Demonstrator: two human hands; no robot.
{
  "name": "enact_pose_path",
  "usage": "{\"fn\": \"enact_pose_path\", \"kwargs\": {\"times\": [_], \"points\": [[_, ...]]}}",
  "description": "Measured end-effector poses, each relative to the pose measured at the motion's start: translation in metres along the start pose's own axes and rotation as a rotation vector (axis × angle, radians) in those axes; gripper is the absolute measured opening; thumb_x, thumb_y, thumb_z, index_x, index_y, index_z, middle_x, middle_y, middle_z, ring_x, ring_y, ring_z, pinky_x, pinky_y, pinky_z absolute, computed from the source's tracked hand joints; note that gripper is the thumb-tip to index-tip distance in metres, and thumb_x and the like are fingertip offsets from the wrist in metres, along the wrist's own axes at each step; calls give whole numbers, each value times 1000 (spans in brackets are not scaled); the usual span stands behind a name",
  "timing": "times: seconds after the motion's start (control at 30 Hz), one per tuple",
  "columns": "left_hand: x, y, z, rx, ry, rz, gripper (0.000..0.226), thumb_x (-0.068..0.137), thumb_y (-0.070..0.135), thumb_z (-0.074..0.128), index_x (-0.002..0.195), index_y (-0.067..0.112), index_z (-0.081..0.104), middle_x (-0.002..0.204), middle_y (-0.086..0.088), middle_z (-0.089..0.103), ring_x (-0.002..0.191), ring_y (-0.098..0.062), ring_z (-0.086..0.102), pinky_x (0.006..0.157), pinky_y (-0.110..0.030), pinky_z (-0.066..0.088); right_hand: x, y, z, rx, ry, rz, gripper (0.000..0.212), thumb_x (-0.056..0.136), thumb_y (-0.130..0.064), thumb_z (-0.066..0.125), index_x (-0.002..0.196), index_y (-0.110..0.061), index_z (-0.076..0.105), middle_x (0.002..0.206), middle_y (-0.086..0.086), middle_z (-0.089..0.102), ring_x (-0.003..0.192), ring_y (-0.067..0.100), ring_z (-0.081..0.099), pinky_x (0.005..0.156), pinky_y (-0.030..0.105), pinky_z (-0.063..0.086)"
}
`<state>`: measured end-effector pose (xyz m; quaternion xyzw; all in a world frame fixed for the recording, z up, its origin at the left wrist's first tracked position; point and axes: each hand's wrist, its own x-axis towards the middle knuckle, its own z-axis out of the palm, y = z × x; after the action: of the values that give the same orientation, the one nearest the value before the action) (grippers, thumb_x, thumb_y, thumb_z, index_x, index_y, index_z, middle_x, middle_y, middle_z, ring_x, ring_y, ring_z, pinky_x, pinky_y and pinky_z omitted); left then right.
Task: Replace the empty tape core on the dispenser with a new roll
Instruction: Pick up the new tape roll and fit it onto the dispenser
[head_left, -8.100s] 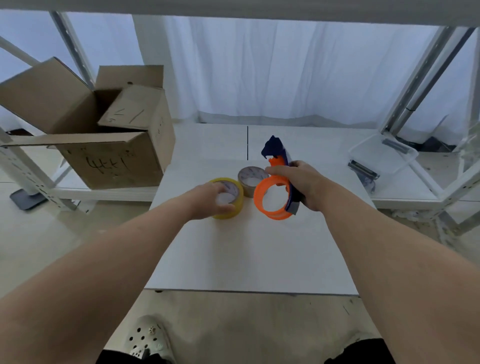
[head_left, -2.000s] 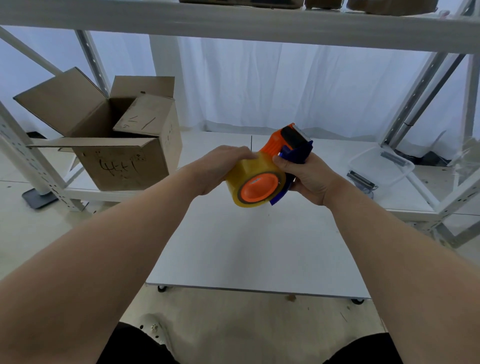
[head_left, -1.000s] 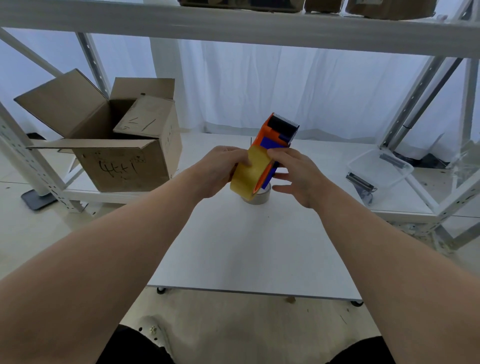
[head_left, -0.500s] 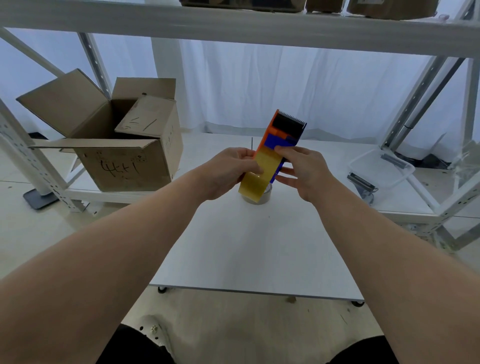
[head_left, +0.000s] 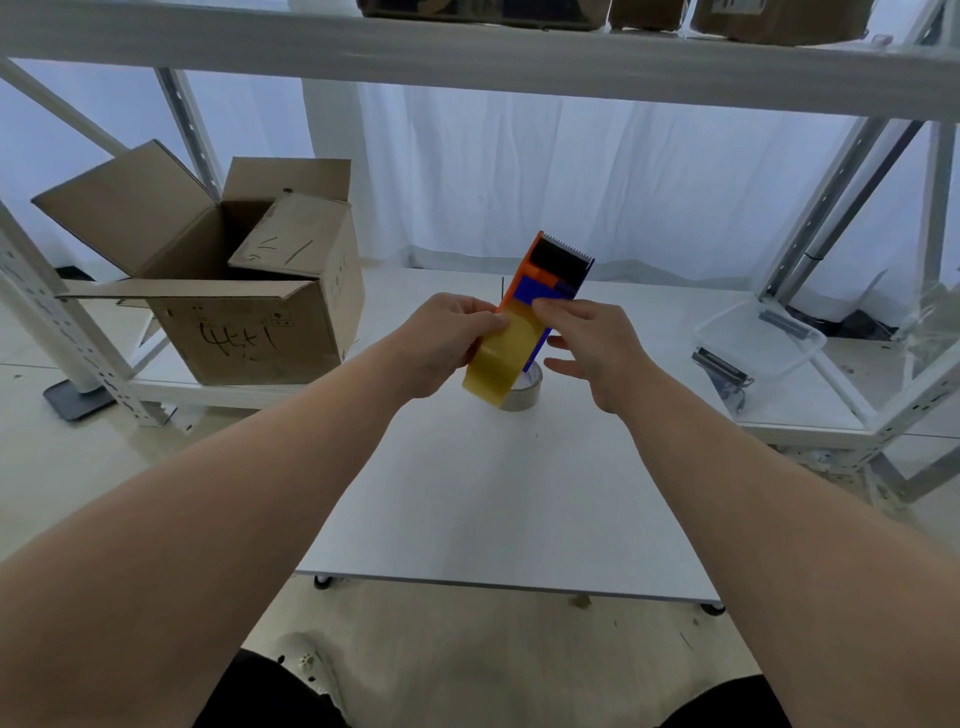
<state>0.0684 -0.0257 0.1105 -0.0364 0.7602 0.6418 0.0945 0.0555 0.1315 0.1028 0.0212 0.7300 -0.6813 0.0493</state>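
The orange and blue tape dispenser (head_left: 551, 275) is held up above the white table (head_left: 509, 499), its toothed blade end pointing up and away. A yellow tape roll (head_left: 501, 358) sits on its hub, seen edge-on. My left hand (head_left: 441, 343) grips the roll and dispenser from the left. My right hand (head_left: 592, 348) touches the top of the roll with thumb and forefinger, its other fingers spread. The empty grey core (head_left: 524, 392) stands on the table just behind and below the roll, partly hidden.
An open cardboard box (head_left: 234, 291) stands on the low shelf at the left. A clear plastic tub (head_left: 761, 343) and a metal clip (head_left: 722, 369) lie at the right. Shelf uprights flank the table, and a shelf board (head_left: 467, 57) runs overhead.
Over the last second the dispenser with the roll has turned edge-on and tilted more upright. My right hand has shifted from the dispenser body to the top of the roll, fingers spreading.
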Motion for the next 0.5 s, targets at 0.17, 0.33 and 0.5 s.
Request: {"fn": "enact_pose_path", "kwargs": {"times": [0.17,0.33,0.5], "points": [[-5,2,0,-39,-124,48,31,89,-2,49,118,7,51,124,-14,56,117,-30,53,102,-40,46,5,1,-10,90,172,33,44,81,-31,72,113,-7,52,114,13,64,103,27,64,83,42,57],[-6,7,3,-133,12,44,21,87,11,48,99,16,65,113,-13,65,105,-31,61,93,-43,51,6,1,-15,98,100,-8,49,81,-11,72,122,-9,44,108,12,62,86,23,68,65,31,58],[-2,6,5,-5,17,43,45,78,46,70,111,15,63,106,-5,70,96,-23,68,87,-41,56,3,3,-10,9,96,-57,23,81,0,66,104,-4,61,94,14,66,71,22,66,59,27,58]]}}
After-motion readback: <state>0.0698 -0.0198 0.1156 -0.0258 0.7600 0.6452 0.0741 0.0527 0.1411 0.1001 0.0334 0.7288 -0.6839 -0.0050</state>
